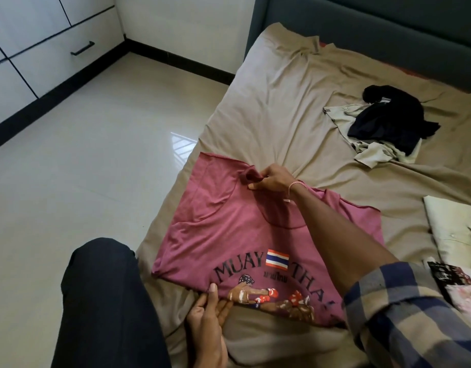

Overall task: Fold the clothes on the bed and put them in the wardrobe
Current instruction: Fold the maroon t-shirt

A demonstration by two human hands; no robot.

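A pink sleeveless shirt with a "MUAY THAI" print lies spread on the bed, its front facing up. My right hand reaches across it and pinches the fabric at a shoulder strap near the far edge. My left hand pinches the shirt's near fold, thumb on top and fingers under the cloth. A heap of black and pale green clothes lies further back on the bed.
Pale garments and a printed black-and-white piece lie at the right edge of the bed. White wardrobe doors and a drawer with a black handle stand at the far left across a glossy tiled floor. My knee is at the bed's edge.
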